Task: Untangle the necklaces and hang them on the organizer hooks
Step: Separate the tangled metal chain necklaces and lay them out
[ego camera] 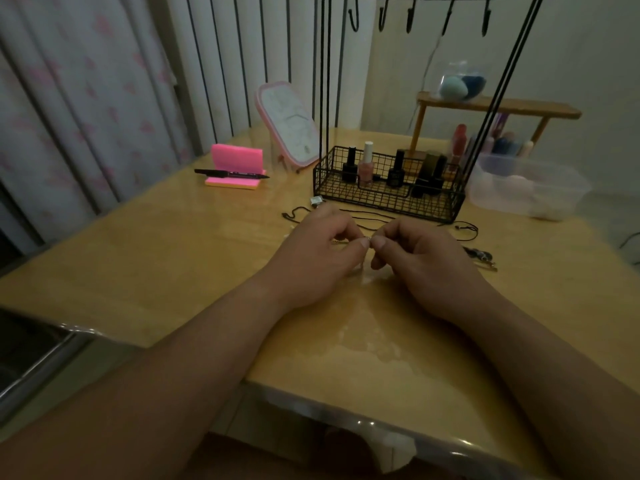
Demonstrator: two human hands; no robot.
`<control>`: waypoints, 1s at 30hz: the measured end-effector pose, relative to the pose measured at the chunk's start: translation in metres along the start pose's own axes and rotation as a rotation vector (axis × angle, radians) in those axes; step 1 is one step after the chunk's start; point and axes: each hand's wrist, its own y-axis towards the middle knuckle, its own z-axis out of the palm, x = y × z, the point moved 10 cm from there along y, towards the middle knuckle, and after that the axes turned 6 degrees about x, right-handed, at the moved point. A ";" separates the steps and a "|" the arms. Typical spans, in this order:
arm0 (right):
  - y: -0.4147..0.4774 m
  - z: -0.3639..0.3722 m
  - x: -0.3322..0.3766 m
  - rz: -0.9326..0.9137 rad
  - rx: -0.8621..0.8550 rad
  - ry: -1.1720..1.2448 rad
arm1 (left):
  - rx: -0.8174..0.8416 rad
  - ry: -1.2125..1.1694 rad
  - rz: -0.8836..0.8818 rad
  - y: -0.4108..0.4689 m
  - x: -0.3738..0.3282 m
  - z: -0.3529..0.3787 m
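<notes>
My left hand [322, 247] and my right hand [415, 258] meet just above the wooden table [173, 265], both pinching a thin pale chain necklace [370, 240] between thumb and fingertips. Most of that chain is hidden by my fingers. A black cord necklace [367, 213] lies on the table just beyond my hands, its ends trailing left and right. The black wire organizer [388, 192] stands behind it. Its hooks [410, 15] hang along the top bar, and long black cords [325, 81] hang down from the top.
Nail polish bottles [367, 164] stand in the organizer's basket. A pink note holder with a black pen [232, 173] and a pink-framed mirror [289, 126] sit at the back left. A clear plastic box [530, 185] and a wooden shelf [498, 105] stand at the right. A dark beaded piece [481, 256] lies right of my hand.
</notes>
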 end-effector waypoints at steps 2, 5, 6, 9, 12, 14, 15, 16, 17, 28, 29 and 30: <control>0.000 0.001 0.001 -0.015 0.000 -0.012 | 0.002 0.006 -0.017 0.000 0.002 0.000; -0.001 0.001 0.003 -0.029 -0.001 -0.039 | 0.014 0.012 -0.022 0.000 0.001 0.002; -0.002 0.001 0.004 -0.035 -0.002 -0.053 | 0.016 0.015 -0.021 0.000 0.001 0.002; -0.002 0.002 0.003 -0.029 -0.002 -0.047 | 0.024 0.014 -0.027 0.000 0.002 0.003; -0.001 0.000 -0.001 -0.008 0.005 0.020 | 0.029 -0.016 -0.030 0.000 0.004 0.002; 0.000 -0.001 -0.003 0.002 0.008 0.066 | 0.037 -0.026 -0.030 0.000 0.004 0.002; 0.000 -0.001 -0.003 0.004 0.009 0.078 | 0.041 -0.029 -0.029 0.000 0.004 0.002; 0.000 -0.001 -0.003 0.004 0.009 0.080 | 0.043 -0.033 -0.030 0.000 0.004 0.002; 0.000 0.000 -0.003 0.001 0.010 0.071 | 0.045 -0.039 -0.033 0.000 0.004 0.002; -0.003 0.005 0.003 -0.028 0.025 -0.055 | 0.061 -0.063 -0.056 0.000 0.006 0.005; -0.003 0.005 0.003 -0.029 0.021 -0.058 | 0.059 -0.065 -0.054 -0.001 0.006 0.005; -0.003 0.005 0.003 -0.029 0.019 -0.068 | 0.057 -0.063 -0.053 -0.001 0.006 0.005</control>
